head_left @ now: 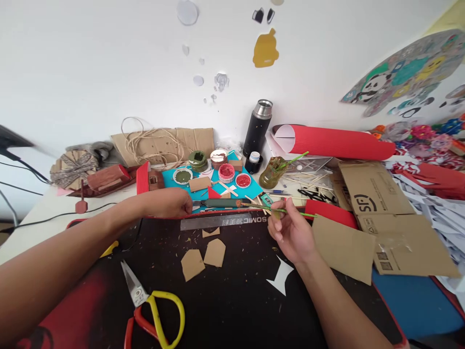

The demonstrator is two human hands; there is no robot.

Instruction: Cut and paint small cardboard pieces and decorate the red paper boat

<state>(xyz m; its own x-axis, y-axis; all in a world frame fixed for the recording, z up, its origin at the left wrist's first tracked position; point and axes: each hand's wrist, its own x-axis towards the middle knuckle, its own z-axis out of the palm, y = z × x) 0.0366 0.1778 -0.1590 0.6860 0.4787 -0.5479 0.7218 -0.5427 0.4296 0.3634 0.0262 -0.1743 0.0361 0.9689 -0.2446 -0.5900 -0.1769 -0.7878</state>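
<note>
My right hand holds a thin green paintbrush between its fingers, with the brush tip pointing left over the far edge of the black mat. My left hand reaches forward, fingers closed near the handle end of a dark knife-like tool lying at the mat's far edge; whether it grips the tool I cannot tell. Two small cut cardboard pieces lie on the mat between my arms. Open paint pots in red and green sit on a blue sheet beyond.
Yellow-handled scissors lie near the left front. Flat cardboard covers the right side. A black flask, a red corrugated roll, a jar with brushes and twine on cardboard stand along the wall.
</note>
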